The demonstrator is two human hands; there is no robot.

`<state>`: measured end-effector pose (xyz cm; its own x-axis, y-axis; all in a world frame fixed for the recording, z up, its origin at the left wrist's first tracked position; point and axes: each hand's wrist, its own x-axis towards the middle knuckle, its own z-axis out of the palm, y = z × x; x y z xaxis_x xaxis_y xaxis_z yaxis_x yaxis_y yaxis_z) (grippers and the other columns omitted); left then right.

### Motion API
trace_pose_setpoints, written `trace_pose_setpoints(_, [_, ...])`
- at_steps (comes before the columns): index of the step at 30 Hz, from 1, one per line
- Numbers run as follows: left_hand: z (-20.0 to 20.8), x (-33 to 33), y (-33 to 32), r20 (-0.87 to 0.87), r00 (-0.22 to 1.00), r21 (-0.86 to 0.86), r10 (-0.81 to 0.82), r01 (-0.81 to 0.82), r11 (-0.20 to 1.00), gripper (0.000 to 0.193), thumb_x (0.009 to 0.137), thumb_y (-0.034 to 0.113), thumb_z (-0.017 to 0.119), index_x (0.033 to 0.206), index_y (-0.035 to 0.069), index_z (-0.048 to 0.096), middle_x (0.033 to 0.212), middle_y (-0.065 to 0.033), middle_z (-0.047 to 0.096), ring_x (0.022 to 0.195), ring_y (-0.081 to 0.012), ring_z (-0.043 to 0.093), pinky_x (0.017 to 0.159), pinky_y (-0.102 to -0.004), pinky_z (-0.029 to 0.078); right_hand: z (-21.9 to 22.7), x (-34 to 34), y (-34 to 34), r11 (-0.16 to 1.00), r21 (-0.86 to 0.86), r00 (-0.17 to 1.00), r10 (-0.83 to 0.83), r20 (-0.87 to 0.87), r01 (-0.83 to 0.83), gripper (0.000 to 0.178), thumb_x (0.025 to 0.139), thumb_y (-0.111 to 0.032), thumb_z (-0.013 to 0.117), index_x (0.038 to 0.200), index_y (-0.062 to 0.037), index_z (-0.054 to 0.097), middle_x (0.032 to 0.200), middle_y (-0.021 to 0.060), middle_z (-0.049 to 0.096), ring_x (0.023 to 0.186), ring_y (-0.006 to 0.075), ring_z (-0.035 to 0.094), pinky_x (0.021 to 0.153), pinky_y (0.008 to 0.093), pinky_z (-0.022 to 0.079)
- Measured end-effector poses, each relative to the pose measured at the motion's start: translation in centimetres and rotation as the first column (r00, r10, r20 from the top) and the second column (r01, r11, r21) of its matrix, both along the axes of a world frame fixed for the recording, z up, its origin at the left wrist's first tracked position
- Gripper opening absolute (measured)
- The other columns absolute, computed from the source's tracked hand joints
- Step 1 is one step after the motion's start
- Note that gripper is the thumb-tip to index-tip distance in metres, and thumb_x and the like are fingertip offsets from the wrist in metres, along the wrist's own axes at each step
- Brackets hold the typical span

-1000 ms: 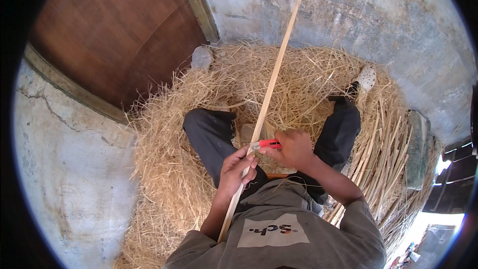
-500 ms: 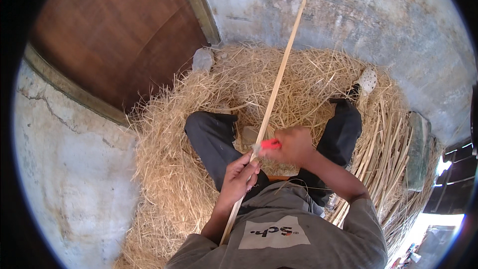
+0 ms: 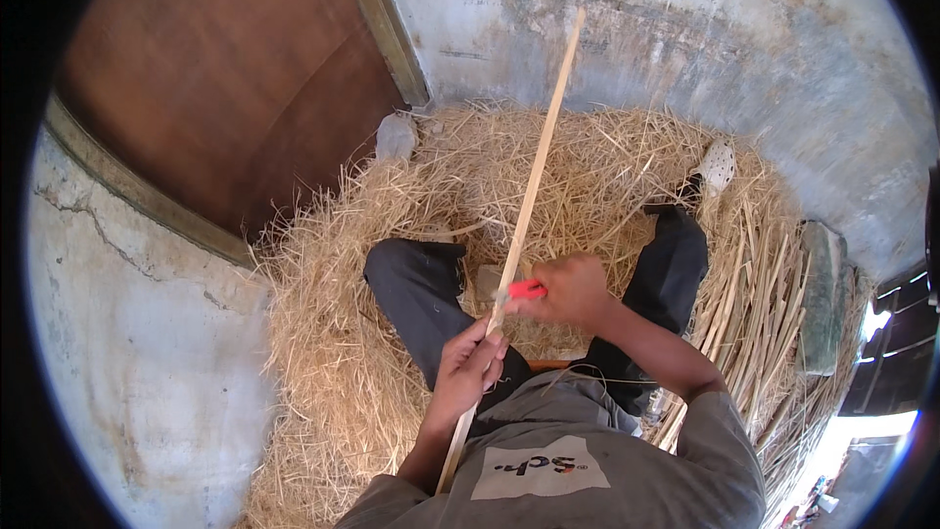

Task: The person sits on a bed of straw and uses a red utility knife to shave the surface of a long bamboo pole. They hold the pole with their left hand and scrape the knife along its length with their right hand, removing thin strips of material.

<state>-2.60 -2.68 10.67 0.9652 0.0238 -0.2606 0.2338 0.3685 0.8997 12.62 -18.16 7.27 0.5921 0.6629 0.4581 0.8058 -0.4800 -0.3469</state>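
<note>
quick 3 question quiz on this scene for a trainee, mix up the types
1. True or false: the left hand grips the long pale stick.
2. What does the right hand hold against the stick? A. a red-handled tool B. a blue brush C. a coil of rope
3. Fill in: the person sits on a heap of dry ____.

Key: 1 true; 2 A; 3 straw
</note>
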Motion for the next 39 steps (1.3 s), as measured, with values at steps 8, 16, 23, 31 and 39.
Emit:
trace_pose_setpoints(8, [0.8,-0.7,-0.4,-0.003,1.0,-0.021,-0.011,0.011,1.0,0.039,0.101,0.013,0.044,0.138,0.0,0.043,0.079,-0.0008,0.046,0.05,-0.0038,0.036,0.049,-0.0185,0.031,-0.9,2.9,0.0,0.981,0.147,0.986,-0.137,0.091,0.123,0.06,0.073,-0.067,0.065,0.058,-0.0097,0.059,0.049,0.0115,0.053,0.047,0.0302,0.059,0.046,0.0411,0.046])
trace_pose_setpoints(16, [1.3,-0.9,-0.7,0.036,0.997,-0.021,-0.066,0.067,0.998,0.04,0.103,0.013,0.043,0.14,0.002,0.041,0.078,0.0014,0.042,0.052,-0.0023,0.033,0.048,-0.0176,0.027,0.1,9.1,-1.7,0.966,0.162,0.956,-0.228,0.183,0.199,0.057,0.074,-0.066,0.065,0.062,-0.0099,0.064,0.047,0.009,0.052,0.044,0.0287,0.056,0.044,0.04,0.045])
trace_pose_setpoints(23, [1.1,-3.2,-1.6,-0.006,0.988,0.021,-0.156,0.157,0.987,0.042,0.1,0.016,0.048,0.139,0.0,0.042,0.078,0.0003,0.046,0.049,-0.003,0.036,0.046,-0.0179,0.03,4.0,17.6,-6.7,0.758,-0.143,0.703,-0.646,-0.298,0.636,0.08,0.084,-0.078,0.037,0.077,-0.006,0.07,0.058,0.0129,0.06,0.063,0.0282,0.065,0.058,0.0429,0.05])
trace_pose_setpoints(31, [0.3,0.1,-0.1,0.035,0.997,0.039,-0.071,0.07,0.997,0.038,0.101,0.013,0.044,0.138,0.001,0.044,0.079,0.0014,0.047,0.048,-0.0013,0.036,0.043,-0.0164,0.028,0.8,0.4,-1.3,1.0,0.013,1.0,-0.007,0.025,0.007,0.059,0.074,-0.067,0.063,0.059,-0.0099,0.061,0.053,0.0101,0.056,0.045,0.0297,0.057,0.042,0.038,0.042])
trace_pose_setpoints(39, [0.9,-0.7,-0.8,0.003,0.999,-0.08,-0.053,0.053,0.995,0.041,0.102,0.013,0.044,0.14,0.0,0.041,0.081,-0.0009,0.046,0.048,-0.0029,0.034,0.047,-0.0184,0.03,1.2,3.1,-1.9,0.975,0.068,0.975,-0.209,-0.07,0.214,0.059,0.067,-0.068,0.069,0.055,-0.011,0.059,0.048,0.0096,0.053,0.045,0.0274,0.058,0.044,0.0388,0.045])
